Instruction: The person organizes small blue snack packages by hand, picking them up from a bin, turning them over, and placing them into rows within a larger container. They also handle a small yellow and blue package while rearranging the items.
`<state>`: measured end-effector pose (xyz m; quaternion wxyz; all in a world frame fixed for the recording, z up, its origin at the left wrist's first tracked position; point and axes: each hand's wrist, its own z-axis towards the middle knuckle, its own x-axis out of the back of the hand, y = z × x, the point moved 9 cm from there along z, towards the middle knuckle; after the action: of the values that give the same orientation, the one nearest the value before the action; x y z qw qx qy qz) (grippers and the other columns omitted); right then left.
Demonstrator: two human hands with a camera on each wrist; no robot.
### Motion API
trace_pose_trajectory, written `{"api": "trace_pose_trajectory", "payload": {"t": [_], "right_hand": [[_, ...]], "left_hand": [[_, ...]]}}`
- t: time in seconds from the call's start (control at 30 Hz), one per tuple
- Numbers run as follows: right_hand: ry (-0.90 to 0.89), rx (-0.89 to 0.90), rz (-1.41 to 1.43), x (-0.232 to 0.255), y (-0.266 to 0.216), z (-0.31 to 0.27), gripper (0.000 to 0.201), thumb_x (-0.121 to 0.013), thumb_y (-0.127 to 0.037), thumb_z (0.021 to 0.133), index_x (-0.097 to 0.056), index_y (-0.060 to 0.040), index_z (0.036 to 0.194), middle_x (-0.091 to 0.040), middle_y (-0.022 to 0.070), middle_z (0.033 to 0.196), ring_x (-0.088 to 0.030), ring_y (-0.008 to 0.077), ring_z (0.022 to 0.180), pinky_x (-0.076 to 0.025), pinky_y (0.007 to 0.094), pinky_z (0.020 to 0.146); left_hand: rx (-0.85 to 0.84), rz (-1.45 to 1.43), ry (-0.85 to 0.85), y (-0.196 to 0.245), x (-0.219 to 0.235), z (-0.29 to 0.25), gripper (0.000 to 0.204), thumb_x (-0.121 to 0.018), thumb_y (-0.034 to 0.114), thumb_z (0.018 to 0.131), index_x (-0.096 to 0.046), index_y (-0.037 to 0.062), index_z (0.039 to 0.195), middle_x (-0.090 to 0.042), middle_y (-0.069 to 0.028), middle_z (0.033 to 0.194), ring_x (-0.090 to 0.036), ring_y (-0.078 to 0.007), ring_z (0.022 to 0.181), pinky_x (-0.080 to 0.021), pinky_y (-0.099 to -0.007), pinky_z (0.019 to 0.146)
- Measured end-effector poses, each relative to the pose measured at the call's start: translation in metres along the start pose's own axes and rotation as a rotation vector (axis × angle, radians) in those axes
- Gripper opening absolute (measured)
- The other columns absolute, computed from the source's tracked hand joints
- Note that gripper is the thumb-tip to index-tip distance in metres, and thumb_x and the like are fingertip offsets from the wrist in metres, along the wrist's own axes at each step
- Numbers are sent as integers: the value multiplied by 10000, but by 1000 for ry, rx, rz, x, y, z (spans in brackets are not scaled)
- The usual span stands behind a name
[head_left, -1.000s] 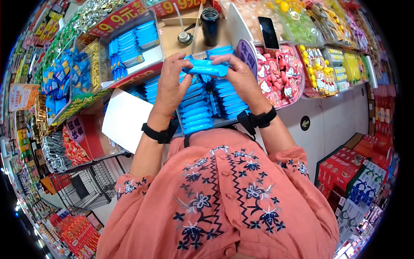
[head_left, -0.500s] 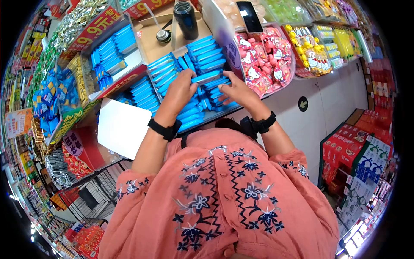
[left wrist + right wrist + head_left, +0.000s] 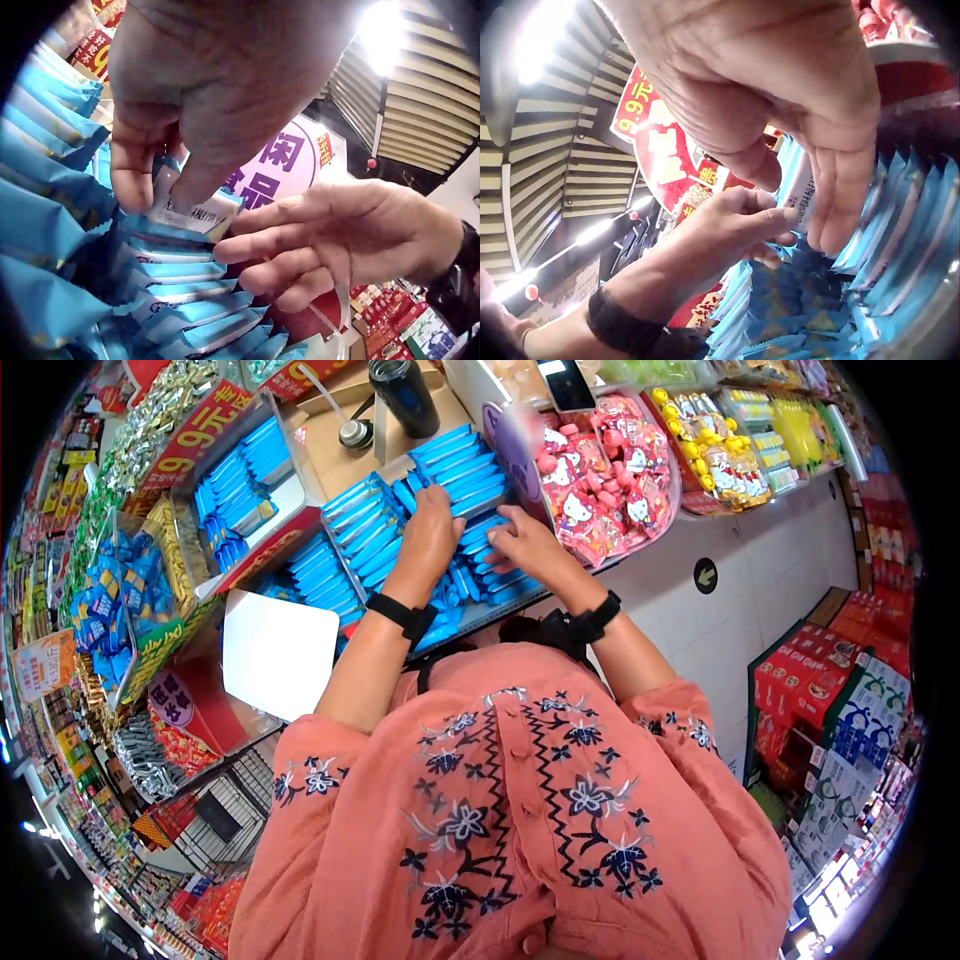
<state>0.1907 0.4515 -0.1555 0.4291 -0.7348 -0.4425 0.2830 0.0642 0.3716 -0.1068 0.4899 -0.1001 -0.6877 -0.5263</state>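
Note:
A blue snack packet with a white printed strip [image 3: 189,213] sits at the head of a row of similar packets. My left hand [image 3: 430,538] pinches it between thumb and fingers, as the left wrist view shows. On its other side is my right hand [image 3: 540,550], fingers fairly straight and spread, fingertips right at the packet's end. In the right wrist view the right hand [image 3: 780,97] reaches over the packets, with the left hand [image 3: 712,240] beyond. Standing rows of blue packets [image 3: 365,525] surround both hands.
A dark bottle [image 3: 403,400] and a lidded cup-like piece [image 3: 356,434] stand in a cardboard box behind. Pink candy bags [image 3: 610,480] lie to the right, with a phone [image 3: 566,384] above them. A white board [image 3: 280,655] is at the left, and a shopping cart [image 3: 225,810] stands below.
Both hands have come down from holding a blue packet up in the air to the rows of packets. The view has shifted, and the packet now sits among the others.

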Motion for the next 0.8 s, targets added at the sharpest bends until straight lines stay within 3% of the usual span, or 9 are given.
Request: {"api": "trace_pose_trajectory", "payload": {"t": [0.13,0.17,0.4,0.57,0.7,0.8], "right_hand": [[-39,-116,132,-1,4,15,647,-574,-194,954,-277,108,1444,-600,206,1201,-690,242,911,-597,331,721],[-39,-126,139,-1,-1,12,617,-566,-191,957,-304,107,1430,-608,200,1201,-694,242,902,-599,332,723],[-48,-143,221,-6,4,22,403,-574,-198,964,-474,29,1282,-636,150,1143,-702,222,915,-601,318,728],[-26,-105,264,-3,7,27,378,-564,-159,950,-474,35,1261,-642,165,1099,-705,249,870,-607,347,710],[-54,-139,254,-5,10,26,381,-578,-189,967,-487,38,1258,-627,148,1157,-701,233,926,-599,312,742],[-63,-154,267,-7,5,22,388,-578,-186,966,-484,44,1264,-611,162,1192,-698,241,939,-599,310,755]], "left_hand": [[105,-105,59,-24,1,2,702,-793,100,757,-394,-91,1302,-507,-338,1208,-542,-511,1092,-496,-467,920],[119,-97,29,-31,-5,5,887,-823,141,734,-296,-149,1386,-472,-381,1282,-517,-506,1167,-473,-451,978],[187,-88,-42,-34,-27,22,952,-825,168,728,-244,-183,1395,-467,-402,1278,-526,-509,1164,-483,-443,968],[174,-67,-28,-30,-30,25,924,-815,180,738,-265,-188,1384,-470,-400,1273,-525,-507,1165,-481,-440,971],[182,-11,53,-25,-6,22,818,-829,274,740,-406,-124,1316,-548,-351,1234,-558,-455,1147,-464,-460,981],[238,-104,67,-45,9,35,872,-778,318,802,-329,-180,1359,-481,-399,1271,-514,-497,1173,-455,-451,987]]}}
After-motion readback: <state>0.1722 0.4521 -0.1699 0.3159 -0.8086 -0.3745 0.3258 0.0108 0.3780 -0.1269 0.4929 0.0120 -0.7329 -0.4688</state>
